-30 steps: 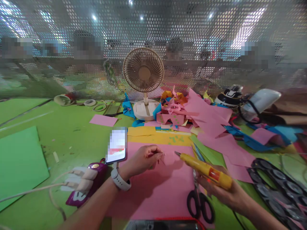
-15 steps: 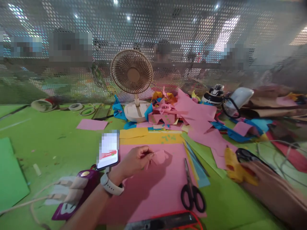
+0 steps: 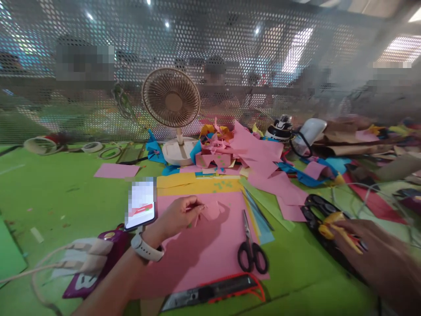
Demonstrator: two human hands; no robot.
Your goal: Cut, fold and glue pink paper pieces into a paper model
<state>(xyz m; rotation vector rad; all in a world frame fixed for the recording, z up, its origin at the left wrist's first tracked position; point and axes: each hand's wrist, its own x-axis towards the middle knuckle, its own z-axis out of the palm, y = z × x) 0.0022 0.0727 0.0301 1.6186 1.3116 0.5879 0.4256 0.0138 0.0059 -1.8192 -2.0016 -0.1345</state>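
Note:
Over the large pink paper sheet, my left hand is closed, thumb and fingers pinching a small folded piece of pink paper. A white watch is on that wrist. At the right, my right hand wraps around a yellow tool that looks like a glue gun; blur hides its detail. The tool is at a black oval object with round recesses, and I cannot tell whether they touch. Between my hands lie black-handled scissors, closed, and in front a utility knife with a red edge.
A lit phone stands left of my left hand, above a purple power strip with plugs and cables. Behind are a fan, heaped pink paper scraps, tape rolls and a bottle. A perforated screen closes the back.
My right hand has moved the yellow tool to the black oval object and turned it. My left hand keeps its pinch on the pink paper. The view has shifted slightly right.

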